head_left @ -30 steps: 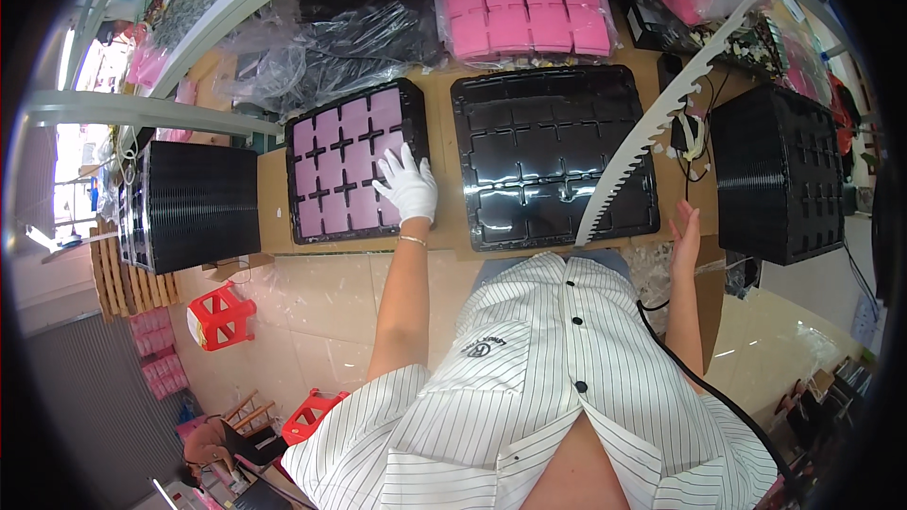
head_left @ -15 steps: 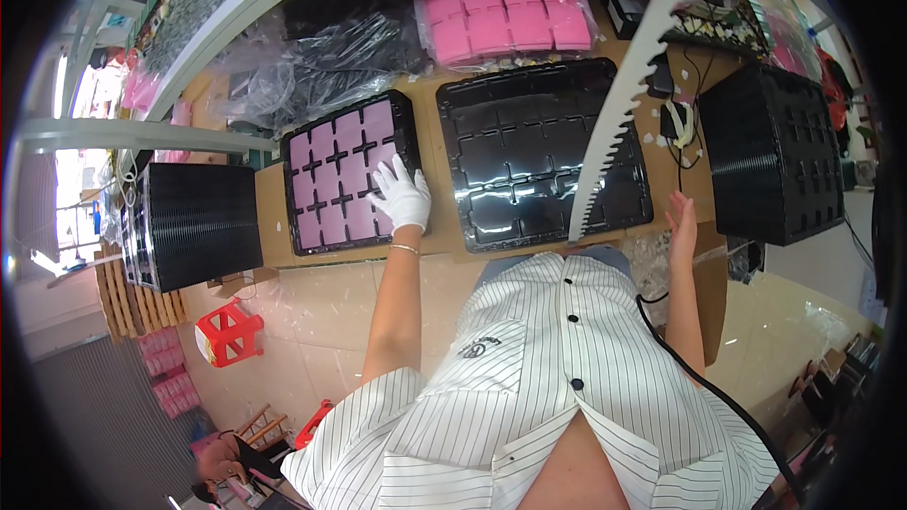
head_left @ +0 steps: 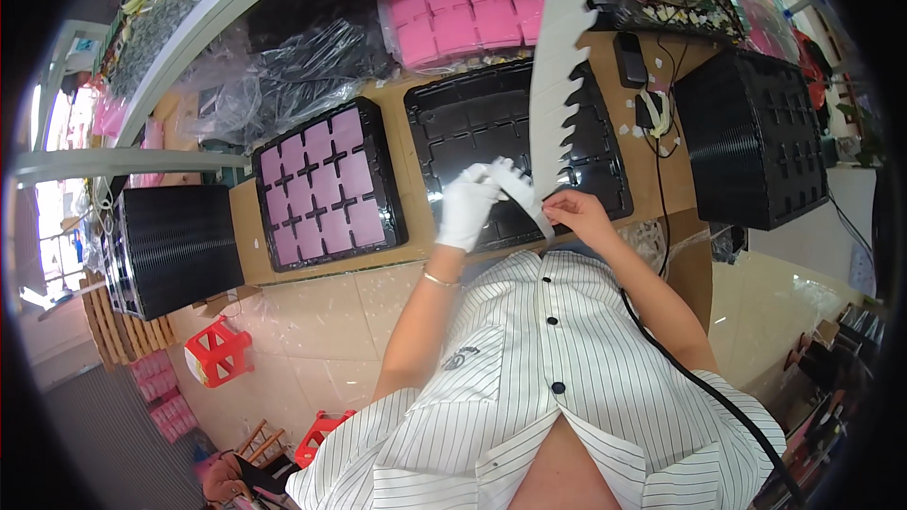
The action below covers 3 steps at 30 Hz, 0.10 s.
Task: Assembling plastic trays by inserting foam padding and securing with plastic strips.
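Note:
A long white strip with a toothed right edge hangs down from the top of the view, over the middle black tray. Its lower end curls between my two hands. My left hand, in a white glove, is closed on this curled part. The fingertips of my bare right hand pinch the strip's edge close beside it. Both hands are above the near edge of the black compartment tray. To the left lies another black tray, with flat pinkish-purple pieces in its compartments.
Tall stacks of black trays stand at the left and right. Behind lie bagged pink pieces and clear plastic wrap. A black cable runs down the table's right side. A red stool stands on the floor.
My left hand has left the purple-filled tray and moved right to the white strip. My right hand has come in from the right and now pinches the strip. The view has shifted slightly.

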Available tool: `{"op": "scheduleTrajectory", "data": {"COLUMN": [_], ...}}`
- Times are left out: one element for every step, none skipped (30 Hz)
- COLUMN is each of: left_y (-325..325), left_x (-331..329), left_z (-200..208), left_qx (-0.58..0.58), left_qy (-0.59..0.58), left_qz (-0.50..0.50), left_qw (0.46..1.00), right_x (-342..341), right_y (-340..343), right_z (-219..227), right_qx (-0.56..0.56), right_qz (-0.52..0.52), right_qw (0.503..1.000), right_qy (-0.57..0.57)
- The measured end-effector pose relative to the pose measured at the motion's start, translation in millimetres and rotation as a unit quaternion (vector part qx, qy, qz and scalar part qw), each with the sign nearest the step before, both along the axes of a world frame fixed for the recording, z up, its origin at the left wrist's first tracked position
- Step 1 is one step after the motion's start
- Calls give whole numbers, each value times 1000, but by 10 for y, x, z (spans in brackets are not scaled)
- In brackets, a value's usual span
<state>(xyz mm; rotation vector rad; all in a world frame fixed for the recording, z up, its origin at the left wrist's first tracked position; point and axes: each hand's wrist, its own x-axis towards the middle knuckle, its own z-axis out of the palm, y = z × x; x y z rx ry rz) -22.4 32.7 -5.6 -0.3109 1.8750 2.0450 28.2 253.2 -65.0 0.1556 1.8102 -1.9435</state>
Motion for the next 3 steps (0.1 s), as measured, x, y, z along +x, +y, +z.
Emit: {"op": "scheduleTrajectory", "data": {"left_y": [-101,-201,-291], "left_x": [-7,-8,-6], "left_z": [-30,-57,-68], "left_qx": [-37,-73,-109], "left_qy": [-13,-28,-42], "left_qz": [-6,-12,-19], "left_qw": [999,997,993], "right_x": [-43,-95,-159], "right_y": [-89,-190,-294], "right_z": [38,91,147], "right_qx": [-35,-53,-70], "right_qz": [-17,-22,-28], "right_qw": [999,998,997], "right_qy": [-3,-13,-24]}}
